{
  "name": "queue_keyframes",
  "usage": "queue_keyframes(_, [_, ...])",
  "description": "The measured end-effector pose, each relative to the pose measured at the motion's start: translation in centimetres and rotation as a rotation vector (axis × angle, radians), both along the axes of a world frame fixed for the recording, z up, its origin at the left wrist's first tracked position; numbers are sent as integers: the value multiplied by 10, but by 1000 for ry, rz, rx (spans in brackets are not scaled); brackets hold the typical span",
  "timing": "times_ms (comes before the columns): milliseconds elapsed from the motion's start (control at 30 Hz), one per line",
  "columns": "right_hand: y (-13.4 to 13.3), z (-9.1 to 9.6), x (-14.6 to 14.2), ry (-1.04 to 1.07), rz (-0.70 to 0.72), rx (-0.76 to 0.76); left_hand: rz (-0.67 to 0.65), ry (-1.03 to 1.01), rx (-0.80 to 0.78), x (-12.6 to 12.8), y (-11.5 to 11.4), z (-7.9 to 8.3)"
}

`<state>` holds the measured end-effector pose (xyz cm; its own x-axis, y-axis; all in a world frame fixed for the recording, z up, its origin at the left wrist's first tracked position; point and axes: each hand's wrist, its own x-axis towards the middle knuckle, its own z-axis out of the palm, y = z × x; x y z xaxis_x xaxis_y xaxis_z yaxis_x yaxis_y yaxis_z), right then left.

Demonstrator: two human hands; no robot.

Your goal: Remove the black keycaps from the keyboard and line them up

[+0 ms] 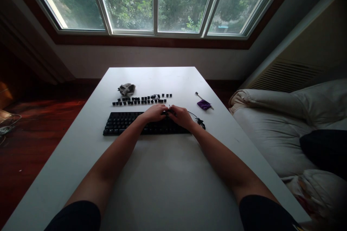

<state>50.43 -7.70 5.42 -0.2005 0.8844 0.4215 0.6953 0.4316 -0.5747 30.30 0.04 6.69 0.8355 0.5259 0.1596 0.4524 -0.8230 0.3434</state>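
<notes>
A black keyboard point(121, 122) lies across the white table in front of me. My left hand point(156, 112) rests over its upper middle, fingers bent together, and what they may hold is hidden. Beside it, my right hand point(181, 116) has its fingers pinched around a thin wire tool point(170, 107), too small to make out fully. The fingertips of both hands almost meet above the keys. Beyond the keyboard, several loose black keycaps point(135, 102) stand in two rows. A bundled black cable point(200, 121) lies by the keyboard's right end.
A crumpled grey cloth point(127, 89) lies behind the keycaps. To the right are a purple cloth point(204, 105) and a thin brush point(198, 95). The white table point(168, 177) reaches toward the window wall. A light-coloured sofa point(265, 133) stands along its right side.
</notes>
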Motion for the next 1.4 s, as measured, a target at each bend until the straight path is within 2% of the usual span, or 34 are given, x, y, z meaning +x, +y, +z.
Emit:
queue_keyframes(167, [4,-7,0,94,-145,-3,-11,-10,-7,1,-1,1])
queue_keyframes(300, [7,-5,1,161,-181,-48,-21,-32,-32,3,-3,1])
queue_keyframes(567, [10,-6,3,291,-150,-104,-33,-32,-100,5,-4,-5])
queue_keyframes(733, [13,-8,3,501,-138,-172,44,-23,-105,11,-5,-11])
queue_keyframes(900, [11,-8,2,519,-155,-106,84,-72,-77,16,-7,-17])
queue_keyframes(1067, [12,-8,1,610,-139,-83,123,-120,-79,16,-7,-15])
queue_keyframes(1233, [14,-11,2,673,-75,-81,243,-100,10,20,-8,-12])
queue_keyframes(1400, [18,-15,3,703,-78,-91,253,-115,78,23,-11,-11])
